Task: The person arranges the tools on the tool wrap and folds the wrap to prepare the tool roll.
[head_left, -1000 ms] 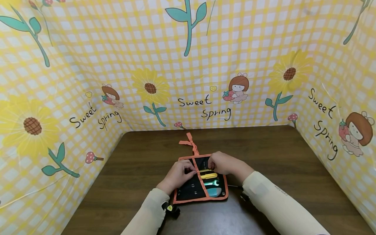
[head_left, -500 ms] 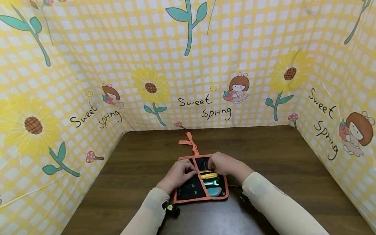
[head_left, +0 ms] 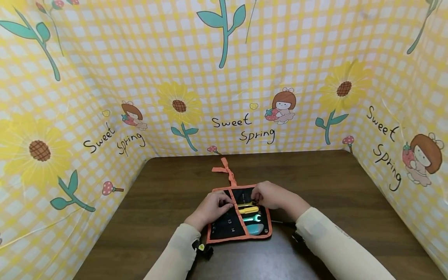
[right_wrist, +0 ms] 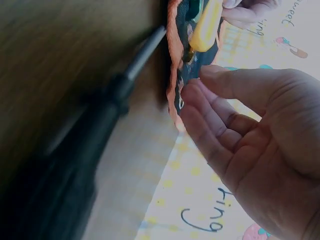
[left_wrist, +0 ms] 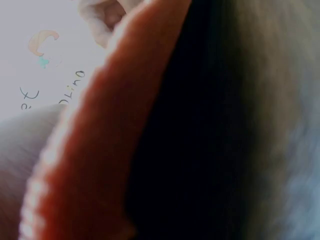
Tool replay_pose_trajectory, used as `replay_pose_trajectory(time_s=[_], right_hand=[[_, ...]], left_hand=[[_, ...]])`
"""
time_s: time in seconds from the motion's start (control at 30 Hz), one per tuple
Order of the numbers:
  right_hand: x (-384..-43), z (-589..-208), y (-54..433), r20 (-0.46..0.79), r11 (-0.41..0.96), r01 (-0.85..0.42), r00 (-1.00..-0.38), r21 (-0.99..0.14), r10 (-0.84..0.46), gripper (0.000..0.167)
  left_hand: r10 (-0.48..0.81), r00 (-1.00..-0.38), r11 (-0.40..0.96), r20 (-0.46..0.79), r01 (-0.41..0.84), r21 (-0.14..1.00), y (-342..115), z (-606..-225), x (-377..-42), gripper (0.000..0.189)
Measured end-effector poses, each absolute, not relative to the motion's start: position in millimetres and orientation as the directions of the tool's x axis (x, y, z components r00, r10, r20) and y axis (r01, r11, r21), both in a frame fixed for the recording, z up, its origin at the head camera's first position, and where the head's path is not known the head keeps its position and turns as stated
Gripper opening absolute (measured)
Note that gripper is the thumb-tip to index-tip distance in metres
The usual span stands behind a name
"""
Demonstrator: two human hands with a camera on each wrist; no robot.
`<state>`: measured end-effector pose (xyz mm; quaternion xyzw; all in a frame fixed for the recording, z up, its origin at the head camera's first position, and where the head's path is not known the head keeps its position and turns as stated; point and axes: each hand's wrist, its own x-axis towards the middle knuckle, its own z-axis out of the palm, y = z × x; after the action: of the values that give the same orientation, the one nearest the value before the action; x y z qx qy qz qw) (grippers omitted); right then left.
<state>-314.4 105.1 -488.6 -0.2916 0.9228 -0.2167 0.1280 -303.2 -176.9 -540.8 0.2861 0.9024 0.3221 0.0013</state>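
On the table lies a black tool roll with orange trim. Its right side bears a yellow wrench, a yellow-handled tool, a green open-end wrench and a rounded teal item. My left hand pinches the orange strip along the pocket's edge. Beside the end of the yellow wrench is my right hand. Its fingers are loosely bent in the right wrist view, with a gap between thumb and fingers and nothing visible in it. In the left wrist view, blurred orange trim hides most of the work.
A screwdriver with a black handle lies right of the roll, close to my right wrist. The orange tie stretches from the roll's far edge. Yellow checked cloth walls off the back and sides of the brown table.
My right hand has shifted slightly to the right, so more of the yellow wrench's end shows. The left hand has kept its hold on the strip.
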Motion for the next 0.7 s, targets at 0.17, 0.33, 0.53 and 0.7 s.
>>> replay_pose_trajectory(time_s=[0.17,0.33,0.53,0.7], right_hand=[[-301,-485,123,-0.054,0.733,-0.504,-0.807,-0.456,-0.588,0.022],[-286,-485,142,-0.034,0.766,-0.487,-0.835,-0.42,-0.55,0.017],[-274,-488,169,-0.029,0.783,-0.454,-0.858,-0.425,-0.513,0.019],[-265,-492,195,0.01,0.746,-0.483,-0.842,-0.459,-0.539,0.021]], left_hand=[[0.534,-0.83,0.623,0.159,0.514,0.59,-178,-540,-306,0.012],[0.575,-0.811,0.636,0.112,0.528,0.562,-178,-534,-308,0.019],[0.589,-0.807,0.681,0.043,0.525,0.511,-178,-530,-312,0.028],[0.581,-0.812,0.69,0.054,0.527,0.495,-178,-534,-316,0.027]])
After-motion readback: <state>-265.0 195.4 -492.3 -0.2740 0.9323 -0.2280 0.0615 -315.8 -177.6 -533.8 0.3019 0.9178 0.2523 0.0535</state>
